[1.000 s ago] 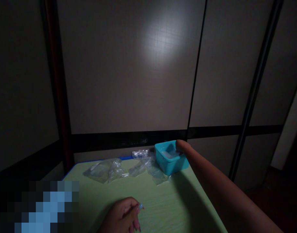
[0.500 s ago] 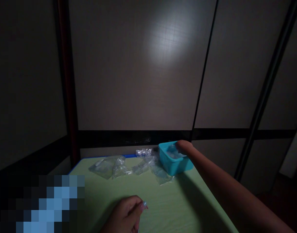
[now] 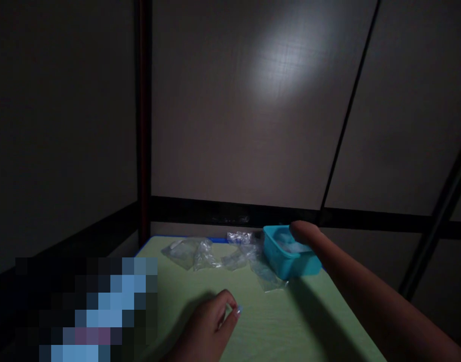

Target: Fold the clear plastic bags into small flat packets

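My left hand point(image 3: 215, 319) is over the near part of the green table point(image 3: 275, 322), thumb and forefinger pinched together. A tiny shiny bit point(image 3: 239, 309) shows at the fingertips, too small to name. At the far right, my right hand point(image 3: 306, 233) reaches over the rim of a turquoise plastic basket point(image 3: 292, 264). Its fingers are hidden from sight. Clear, pale plastic point(image 3: 290, 244) shows in the basket beside that hand.
Crumpled clear plastic bags point(image 3: 187, 251) lie along the table's far side, left of the basket. One flat clear bag point(image 3: 270, 279) lies partly in front of the basket. A panelled cabinet wall point(image 3: 238, 125) rises behind the table's blue edge.
The view has turned left, so the table and basket appear further right. My left hand's pinch shows a gap behind the fingertips now. My right hand stays at the basket.
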A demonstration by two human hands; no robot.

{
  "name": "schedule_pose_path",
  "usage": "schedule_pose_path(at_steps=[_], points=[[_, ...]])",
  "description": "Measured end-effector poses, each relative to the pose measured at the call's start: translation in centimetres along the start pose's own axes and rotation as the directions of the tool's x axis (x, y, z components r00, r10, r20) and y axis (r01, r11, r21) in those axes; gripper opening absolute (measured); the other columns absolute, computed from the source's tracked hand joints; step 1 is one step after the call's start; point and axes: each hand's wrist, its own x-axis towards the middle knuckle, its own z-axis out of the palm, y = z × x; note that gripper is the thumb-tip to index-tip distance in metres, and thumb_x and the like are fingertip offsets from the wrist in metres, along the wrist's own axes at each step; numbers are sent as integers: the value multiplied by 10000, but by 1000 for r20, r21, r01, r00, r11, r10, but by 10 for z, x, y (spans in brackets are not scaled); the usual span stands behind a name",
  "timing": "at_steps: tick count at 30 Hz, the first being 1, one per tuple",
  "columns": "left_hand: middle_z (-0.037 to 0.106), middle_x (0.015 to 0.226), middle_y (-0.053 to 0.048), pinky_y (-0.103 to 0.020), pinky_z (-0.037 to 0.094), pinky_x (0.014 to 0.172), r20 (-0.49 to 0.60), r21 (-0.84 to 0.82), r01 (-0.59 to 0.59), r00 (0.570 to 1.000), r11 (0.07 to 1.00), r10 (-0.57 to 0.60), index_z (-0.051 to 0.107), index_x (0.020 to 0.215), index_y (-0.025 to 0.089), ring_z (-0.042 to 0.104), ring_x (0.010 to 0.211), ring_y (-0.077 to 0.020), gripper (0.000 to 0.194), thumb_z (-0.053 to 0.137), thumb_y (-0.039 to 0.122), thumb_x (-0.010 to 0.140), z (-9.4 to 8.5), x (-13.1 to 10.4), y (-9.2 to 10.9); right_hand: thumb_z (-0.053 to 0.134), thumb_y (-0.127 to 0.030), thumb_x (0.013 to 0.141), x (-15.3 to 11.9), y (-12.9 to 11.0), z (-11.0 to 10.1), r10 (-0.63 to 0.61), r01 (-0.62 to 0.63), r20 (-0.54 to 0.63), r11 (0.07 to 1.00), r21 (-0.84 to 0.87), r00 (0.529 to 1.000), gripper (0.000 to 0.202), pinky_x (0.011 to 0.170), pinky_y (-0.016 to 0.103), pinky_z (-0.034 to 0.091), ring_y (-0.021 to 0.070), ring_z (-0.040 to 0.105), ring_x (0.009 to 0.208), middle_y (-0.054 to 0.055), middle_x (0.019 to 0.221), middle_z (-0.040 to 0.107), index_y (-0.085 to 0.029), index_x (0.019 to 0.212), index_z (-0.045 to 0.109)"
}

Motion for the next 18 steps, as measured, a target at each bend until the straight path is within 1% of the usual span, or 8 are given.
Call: schedule_pose_path(at_steps=[3,5,6,8,10,12,15,18], points=[[341,533,58,-218,214,484,-14,67,-15,1000,998,16,511,716,195,354,526,-104,264,423,409,843,-4,-3,8,332,-279,898,-16,-22,-21,-44,39,-187,999,-32,981,315,675,300,388,239,567,899,158,1006,589,-137,1013,589],[409,559,47,-214,238,504,-33,53,-34,999,998,36,487,671,186,388,547,-103,287,407,389,856,-7,-3,14,277,-330,910,-33,-49,-29,-163,162,-422,986,-38,892,362,667,291,374,216,554,840,130,942,587,-152,984,583],[439,576,40,-212,251,517,-54,38,-47,997,998,49,476,656,181,405,563,-104,299,393,379,865,-8,-3,16,281,-332,907,-42,-64,-30,-254,266,-466,963,-41,848,352,679,287,370,207,540,839,115,919,583,-160,955,585],[478,604,28,-210,272,538,-104,3,-83,991,997,83,463,649,177,433,588,-108,310,365,361,880,-10,-1,18,349,-321,883,-58,-98,-26,-451,495,-457,869,-26,767,285,730,279,364,199,505,891,99,925,569,-171,937,584],[487,607,24,-210,281,544,-146,-15,-117,983,993,113,454,652,177,446,590,-111,314,346,351,890,-11,0,18,440,-350,841,-68,-134,-13,-576,646,-407,762,44,708,275,811,298,351,208,468,969,100,1024,542,-187,1023,566],[484,601,21,-213,282,542,-178,-2,-149,973,989,147,449,650,177,445,579,-113,310,346,342,891,-12,-1,17,506,-411,794,-70,-168,4,-610,692,-367,705,154,703,435,857,341,341,238,425,1064,112,1195,461,-227,1188,482],[497,612,14,-216,281,540,-228,22,-208,951,978,208,459,658,178,442,570,-115,283,363,314,886,-15,-3,17,536,-522,739,-64,-215,25,-627,678,-259,670,301,734,625,885,404,328,283,388,1141,113,1340,339,-297,1298,374],[544,669,0,-214,295,554,-286,-1,-247,928,969,236,494,744,185,470,594,-120,247,339,300,898,-18,-5,18,522,-527,745,-57,-248,37,-629,635,-164,664,395,760,590,887,399,331,269,416,1123,105,1294,419,-268,1266,425]])
